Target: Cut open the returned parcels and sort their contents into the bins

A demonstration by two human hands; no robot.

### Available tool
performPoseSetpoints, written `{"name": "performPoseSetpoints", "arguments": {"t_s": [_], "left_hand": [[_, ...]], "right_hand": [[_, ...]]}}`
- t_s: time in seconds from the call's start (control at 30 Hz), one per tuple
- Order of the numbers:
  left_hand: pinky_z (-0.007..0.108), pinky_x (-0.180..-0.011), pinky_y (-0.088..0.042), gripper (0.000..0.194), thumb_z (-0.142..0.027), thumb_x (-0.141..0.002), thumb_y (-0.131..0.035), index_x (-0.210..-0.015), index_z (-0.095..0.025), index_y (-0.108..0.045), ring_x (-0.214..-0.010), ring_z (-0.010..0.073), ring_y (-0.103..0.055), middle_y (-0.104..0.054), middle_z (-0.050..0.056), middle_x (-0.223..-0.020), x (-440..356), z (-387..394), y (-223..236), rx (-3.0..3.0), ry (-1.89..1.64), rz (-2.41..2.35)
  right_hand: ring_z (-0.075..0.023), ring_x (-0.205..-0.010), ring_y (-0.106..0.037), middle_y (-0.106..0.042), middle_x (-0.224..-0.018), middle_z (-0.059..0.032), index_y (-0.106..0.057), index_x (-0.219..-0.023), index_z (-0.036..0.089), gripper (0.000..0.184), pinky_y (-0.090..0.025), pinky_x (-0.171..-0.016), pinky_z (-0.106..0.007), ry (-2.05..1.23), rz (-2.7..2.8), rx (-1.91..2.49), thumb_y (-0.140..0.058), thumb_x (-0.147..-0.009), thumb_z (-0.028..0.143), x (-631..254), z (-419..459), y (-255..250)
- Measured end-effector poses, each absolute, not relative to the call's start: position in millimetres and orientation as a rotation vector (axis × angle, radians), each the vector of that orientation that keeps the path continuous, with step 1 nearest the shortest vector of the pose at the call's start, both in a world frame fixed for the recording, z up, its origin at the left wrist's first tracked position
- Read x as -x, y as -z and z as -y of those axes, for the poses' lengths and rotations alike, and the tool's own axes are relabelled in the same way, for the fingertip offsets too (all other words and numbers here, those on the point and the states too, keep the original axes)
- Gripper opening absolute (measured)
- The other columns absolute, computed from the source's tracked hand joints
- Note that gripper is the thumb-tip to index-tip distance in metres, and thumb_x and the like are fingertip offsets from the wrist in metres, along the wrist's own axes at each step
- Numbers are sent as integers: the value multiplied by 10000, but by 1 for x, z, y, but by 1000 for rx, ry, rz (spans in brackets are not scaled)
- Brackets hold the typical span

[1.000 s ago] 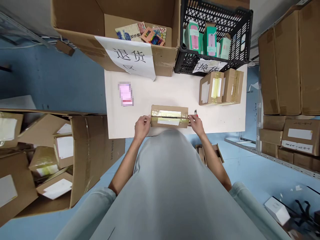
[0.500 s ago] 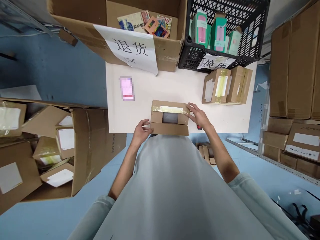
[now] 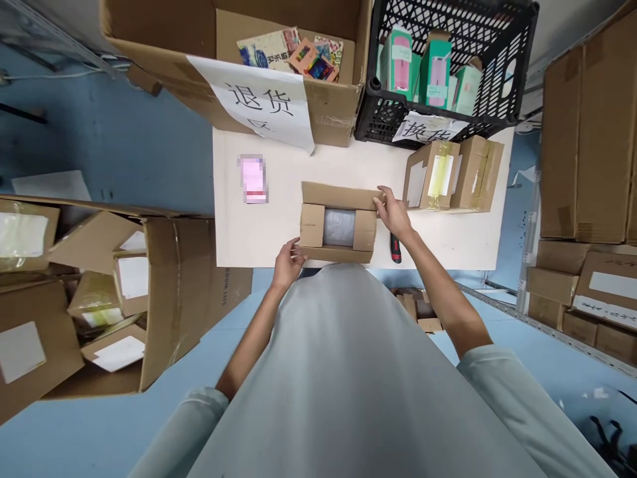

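Note:
A small cardboard box (image 3: pixel 312 226) lies on the white table in front of me, its two long flaps folded apart. Between its short inner flaps shows something grey and wrapped-looking (image 3: pixel 339 228), its kind unclear. My right hand (image 3: pixel 393 212) has thumb and fingers closed on the right end of the far flap (image 3: pixel 341 195). At the near left corner, the fingers of my left hand (image 3: pixel 288 263) are closed on the end of the near flap (image 3: pixel 338 253). A red and black box cutter (image 3: pixel 395 248) rests beside the box, below my right wrist.
On the white table (image 3: pixel 239 232) stand a large open carton (image 3: pixel 328 109), a black crate (image 3: pixel 371 119) of green boxes and two taped parcels (image 3: pixel 432 176). A blurred pink item (image 3: pixel 253 179) lies left. A big carton (image 3: pixel 179 299) of parcels is at left.
The box's long flaps have come apart, uncovering the inner flaps and grey contents. My right hand moved the far flap up and away; my left hand stayed near the left corner.

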State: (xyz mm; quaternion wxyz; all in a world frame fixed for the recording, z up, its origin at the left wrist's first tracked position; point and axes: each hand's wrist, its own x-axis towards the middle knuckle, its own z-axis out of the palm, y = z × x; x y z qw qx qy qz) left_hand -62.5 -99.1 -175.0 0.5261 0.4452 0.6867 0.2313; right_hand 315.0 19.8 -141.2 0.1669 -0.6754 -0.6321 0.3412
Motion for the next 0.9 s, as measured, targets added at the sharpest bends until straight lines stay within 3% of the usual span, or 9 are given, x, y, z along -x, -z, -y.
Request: {"name": "performPoseSetpoints", "arguments": {"t_s": [0.1, 0.23, 0.3, 0.5, 0.6, 0.7, 0.77, 0.83, 0.9], "left_hand": [[490, -1066, -659, 624, -312, -850, -731, -1458, -198, -651, -1132, 273, -712, -711, 113, -1222, 56, 98, 177, -1123, -590, -1649], [492, -1137, -628, 597, -353, -891, -687, -1460, -176, -651, -1109, 262, -718, -717, 87, -1133, 49, 95, 179, -1153, -622, -1660], [509, -1140, -623, 573, -373, -893, -700, -1436, -194, -672, -1079, 269, -727, -721, 75, -1102, 52, 92, 177, -1189, -582, -1662], [560, -1155, -604, 650, -248, -834, -702, -1483, -217, -689, -1328, 384, -685, -681, 172, -1442, 72, 70, 136, -1518, -454, -1633], [547, -1265, -519, 667, -150, -875, -599, -1528, -255, -680, -1456, 365, -612, -667, 128, -1531, 59, 54, 108, -1752, -536, -1472], [571, -1294, -475, 610, -118, -869, -567, -1429, -264, -759, -1394, 361, -660, -743, 108, -1424, 29, 41, 99, -1926, -375, -1168], [638, -1342, -399, 503, -123, -861, -584, -1286, -246, -824, -1269, 375, -717, -794, 127, -1199, 9, 37, 104, -2037, -205, -1037], [685, -1374, -329, 399, -125, -890, -575, -1158, -235, -850, -1128, 370, -752, -769, 125, -988, -3, 38, 110, -2118, -104, -989], [697, -1398, -284, 375, -122, -938, -538, -1118, -235, -847, -1075, 356, -756, -738, 116, -935, -4, 43, 111, -2168, -109, -980]], "right_hand": [[-300, -940, -775, -812, -930, -49, -534, -1637, 172, 729, -600, -960, -400, -1024, 1582, 2020, -591, -1090, 651, -308, -29, 159], [-286, -1046, -755, -820, -1044, -78, -767, -1287, 219, 415, -593, -1023, -412, -1052, 1558, 2107, -541, -1121, 524, -298, -27, 169], [-297, -1131, -738, -811, -1130, -106, -802, -1220, 225, 413, -578, -1097, -440, -1027, 1647, 2110, -478, -1159, 473, -294, -22, 164], [-418, -1412, -614, -563, -1630, -221, -662, -1579, 206, 484, -611, -1087, -541, -655, 1862, 2233, -497, -1165, 397, -274, 9, 119], [-387, -1391, -578, -622, -1593, -203, -687, -1528, 194, 466, -602, -1077, -504, -561, 2058, 2107, -382, -1194, 305, -255, 34, 95], [-341, -1287, -604, -751, -1392, -171, -764, -1380, 187, 445, -576, -1076, -447, -716, 2408, 1879, -361, -1198, 230, -234, 55, 86], [-335, -1281, -603, -776, -1299, -173, -791, -1289, 169, 412, -547, -1088, -436, -781, 2614, 1786, -396, -1173, 162, -224, 63, 86], [-337, -1299, -595, -773, -1271, -180, -792, -1257, 154, 384, -527, -1083, -430, -786, 2724, 1775, -429, -1141, 102, -218, 69, 87], [-338, -1306, -593, -762, -1296, -185, -779, -1281, 147, 378, -518, -1066, -429, -761, 2734, 1786, -433, -1140, 98, -218, 75, 84]]}}
